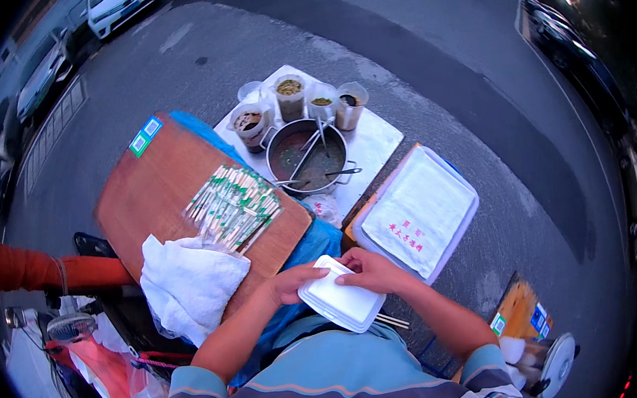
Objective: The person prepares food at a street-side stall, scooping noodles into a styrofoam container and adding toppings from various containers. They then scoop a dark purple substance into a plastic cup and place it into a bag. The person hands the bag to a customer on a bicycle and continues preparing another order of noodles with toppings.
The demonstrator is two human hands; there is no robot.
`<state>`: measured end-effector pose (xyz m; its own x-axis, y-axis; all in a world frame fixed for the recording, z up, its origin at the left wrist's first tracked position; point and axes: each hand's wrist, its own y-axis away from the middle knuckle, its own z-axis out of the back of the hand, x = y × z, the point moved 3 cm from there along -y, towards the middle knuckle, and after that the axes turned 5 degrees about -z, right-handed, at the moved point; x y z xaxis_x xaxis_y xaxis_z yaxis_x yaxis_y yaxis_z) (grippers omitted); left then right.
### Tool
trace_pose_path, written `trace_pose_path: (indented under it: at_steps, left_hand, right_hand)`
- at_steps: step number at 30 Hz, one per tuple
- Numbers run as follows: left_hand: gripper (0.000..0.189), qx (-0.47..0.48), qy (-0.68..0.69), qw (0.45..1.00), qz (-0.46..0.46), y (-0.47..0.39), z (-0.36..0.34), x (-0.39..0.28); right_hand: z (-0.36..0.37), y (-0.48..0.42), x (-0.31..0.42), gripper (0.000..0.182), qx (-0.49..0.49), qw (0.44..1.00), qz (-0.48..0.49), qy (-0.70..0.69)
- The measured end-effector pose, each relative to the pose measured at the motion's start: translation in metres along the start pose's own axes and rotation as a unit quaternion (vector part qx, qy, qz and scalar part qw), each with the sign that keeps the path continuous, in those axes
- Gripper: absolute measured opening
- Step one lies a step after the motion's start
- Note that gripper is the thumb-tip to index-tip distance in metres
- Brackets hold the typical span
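Note:
My left hand [297,282] and my right hand [367,271] both hold a white foam takeaway box [342,302] in front of my body, its lid closed down. The left thumb lies on the lid near one corner, and the right fingers are at the far edge. A pair of wooden chopsticks [393,321] sticks out beside the box; what holds them is hidden. Beyond the hands, a metal pot [307,155] with a divider, ladles and broth stands on a white board. Wrapped chopsticks [234,206] lie in a heap on a brown wooden board [142,197].
Plastic tubs of sauces and toppings [290,96] stand behind the pot. A white cloth [195,283] lies at the brown board's near edge. A tray covered by a printed white cloth [422,212] is at right. A round pot lid [557,367] is at lower right. Parked cars [122,6] line the road.

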<state>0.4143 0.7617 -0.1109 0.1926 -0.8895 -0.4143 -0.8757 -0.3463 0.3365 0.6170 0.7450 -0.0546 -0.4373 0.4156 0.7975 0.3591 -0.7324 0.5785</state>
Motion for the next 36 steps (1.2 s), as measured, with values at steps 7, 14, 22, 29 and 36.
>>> trace_pose_path:
  at_steps: [7,14,22,29,36]
  left_hand:
    - [0.062,-0.115,0.118,0.974,-0.156,0.053,0.04,-0.018]
    - [0.069,-0.192,0.2,0.872,-0.403,0.105,0.042,-0.015]
    - [0.067,-0.254,0.201,0.77,-0.55,0.101,0.019,-0.04]
    - [0.06,-0.274,0.215,0.76,-0.548,0.099,0.033,-0.047]
    - [0.06,-0.236,0.247,0.773,-0.535,0.091,0.043,-0.061]
  right_hand:
    - [0.073,-0.161,-0.013,0.027,-0.109,0.988,-0.015,-0.111]
    - [0.158,-0.265,-0.075,0.035,-0.355,0.871,-0.149,-0.305]
    - [0.162,-0.33,-0.09,0.032,-0.285,0.931,0.024,-0.226]
    - [0.145,-0.304,-0.05,0.035,-0.273,0.921,0.203,0.189]
    - [0.151,-0.236,-0.02,0.032,-0.257,0.88,0.226,0.331]
